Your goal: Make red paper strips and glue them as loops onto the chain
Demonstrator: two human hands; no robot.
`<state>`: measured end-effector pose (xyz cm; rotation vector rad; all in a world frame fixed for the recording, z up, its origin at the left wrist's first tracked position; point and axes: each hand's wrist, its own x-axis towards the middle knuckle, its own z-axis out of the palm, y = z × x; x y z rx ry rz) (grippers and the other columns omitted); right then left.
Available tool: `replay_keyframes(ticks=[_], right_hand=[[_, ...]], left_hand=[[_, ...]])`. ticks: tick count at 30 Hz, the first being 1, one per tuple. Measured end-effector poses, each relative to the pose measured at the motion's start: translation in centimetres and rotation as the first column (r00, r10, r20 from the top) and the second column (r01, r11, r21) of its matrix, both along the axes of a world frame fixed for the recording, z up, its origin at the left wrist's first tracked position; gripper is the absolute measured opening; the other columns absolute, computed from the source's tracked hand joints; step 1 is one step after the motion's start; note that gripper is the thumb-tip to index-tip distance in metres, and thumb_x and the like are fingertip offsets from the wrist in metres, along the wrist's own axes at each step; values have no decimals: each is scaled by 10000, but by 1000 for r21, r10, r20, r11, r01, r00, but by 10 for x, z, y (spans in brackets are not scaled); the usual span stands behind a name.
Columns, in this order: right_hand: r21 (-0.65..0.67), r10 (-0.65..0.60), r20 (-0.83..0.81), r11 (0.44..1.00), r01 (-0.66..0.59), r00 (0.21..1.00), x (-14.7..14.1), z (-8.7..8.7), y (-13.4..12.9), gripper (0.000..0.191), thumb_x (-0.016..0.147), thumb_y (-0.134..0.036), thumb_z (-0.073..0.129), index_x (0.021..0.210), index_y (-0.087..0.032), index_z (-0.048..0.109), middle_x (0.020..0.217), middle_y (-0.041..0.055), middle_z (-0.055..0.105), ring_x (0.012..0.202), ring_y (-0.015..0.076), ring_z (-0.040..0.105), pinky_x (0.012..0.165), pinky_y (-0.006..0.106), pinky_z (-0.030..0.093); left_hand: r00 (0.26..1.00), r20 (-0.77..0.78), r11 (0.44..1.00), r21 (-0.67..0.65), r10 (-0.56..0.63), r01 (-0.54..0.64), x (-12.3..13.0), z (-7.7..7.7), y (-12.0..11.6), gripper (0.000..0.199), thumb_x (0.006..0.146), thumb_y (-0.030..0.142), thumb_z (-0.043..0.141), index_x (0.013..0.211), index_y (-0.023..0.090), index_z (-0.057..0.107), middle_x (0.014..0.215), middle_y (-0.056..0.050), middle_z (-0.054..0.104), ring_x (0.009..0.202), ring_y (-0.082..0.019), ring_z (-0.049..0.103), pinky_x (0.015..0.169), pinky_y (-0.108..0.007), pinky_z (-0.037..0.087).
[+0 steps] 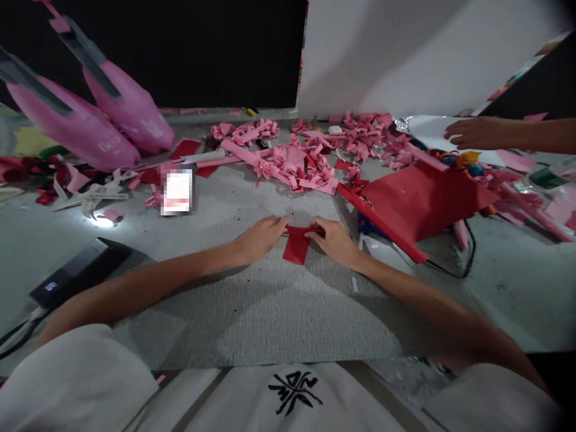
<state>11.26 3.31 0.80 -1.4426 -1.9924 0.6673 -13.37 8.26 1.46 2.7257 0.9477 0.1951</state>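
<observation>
Across the near part of the grey textured table [270,324] ran bare cloth-like surface, and beyond it lay a small flat tab of red paper [296,251], meeting a narrow red paper strip [297,230] at its far edge; whether they were joined, I could not tell. The left hand [261,241] pinched the strip's left end, the right hand [338,243] its right – the two slightly apart. The paper seemed light, fairly stiff and easily creased or torn, so best gripped gently at both ends. Farther off were a large red sheet [418,207], tangled pink paper scraps [292,162] and – at right – another person's hand [472,133] on white material
</observation>
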Motion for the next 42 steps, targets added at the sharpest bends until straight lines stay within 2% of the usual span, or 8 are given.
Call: replay_keyframes(ticks=[5, 10, 18, 20, 23, 30, 37, 42], right_hand=[[3, -43, -9, 999, 43, 999, 5, 2, 2, 91, 924, -279, 655, 924, -192, 682, 800, 26, 720, 694, 168, 624, 703, 282, 444], [-11, -5, -24, 1000, 5, 1000, 8, 6, 2, 162, 953, -333, 635, 931, -187, 700, 793, 32, 722, 718, 181, 642, 720, 291, 448], [94, 42, 125, 994, -54, 991, -4, -3, -11, 126, 1006, -222, 552, 1024, -190, 673, 945, 68, 726, 838, 203, 669, 804, 328, 505], [121, 38, 206, 991, -64, 978, -7, -5, -14, 156, 1024, -211, 515, 1051, -184, 666, 983, 86, 708, 877, 219, 659, 829, 354, 520], [174, 23, 325, 981, -83, 946, -8, -4, -17, 194, 1046, -229, 485, 1062, -183, 673, 999, 103, 685, 955, 250, 642, 868, 390, 539], [287, -64, 434, 955, -71, 899, -14, -2, -26, 327, 1061, -234, 429, 1255, -149, 679, 1225, 174, 645, 1155, 316, 594, 1007, 519, 531], [185, 258, 466, 907, -379, 846, -27, -16, -33, 564, 1026, -84, 288, 1578, -38, 394, 1596, 218, 475, 1548, 297, 375, 1268, 553, 348], [138, 244, 528, 920, -366, 813, -24, -10, -38, 623, 996, -57, 307, 1618, -36, 337, 1654, 228, 383, 1577, 304, 314, 1270, 539, 362]], left_hand=[[990, -56, 991, 52, 126, -123, 21, 15, -13, 359, 892, -31, 431, 1189, 148, 526, 1175, -156, 654, 1132, -298, 623, 967, -440, 492], [967, 70, 968, 23, 246, -248, 19, 0, -27, 256, 1016, 44, 340, 1151, 168, 518, 1115, -104, 674, 1077, -251, 634, 986, -407, 484], [989, 129, 997, 7, 79, -81, -6, -17, -17, 210, 1099, 168, 363, 1196, 171, 549, 1121, -78, 634, 1026, -207, 621, 935, -349, 506], [991, 107, 995, 52, 83, -89, -6, -15, -17, 255, 1099, 168, 367, 1275, 174, 551, 1168, -88, 615, 1058, -210, 609, 957, -362, 509], [993, 56, 978, 176, 104, -112, -6, -10, -21, 234, 1092, 205, 414, 1144, 170, 640, 1103, -93, 631, 1088, -248, 578, 986, -406, 501], [998, -59, 971, 237, -1, 15, -11, -5, -46, 394, 990, 0, 397, 1321, 69, 598, 1265, -167, 629, 1206, -265, 586, 1067, -414, 504], [995, -97, 967, 253, 17, 8, -6, -4, -59, 432, 1088, 160, 337, 1448, -10, 504, 1364, -230, 596, 1322, -310, 561, 1153, -462, 458], [985, -169, 962, 271, 32, 15, -7, -1, -60, 466, 1041, 75, 333, 1464, -20, 502, 1378, -229, 603, 1322, -319, 562, 1146, -458, 472]])
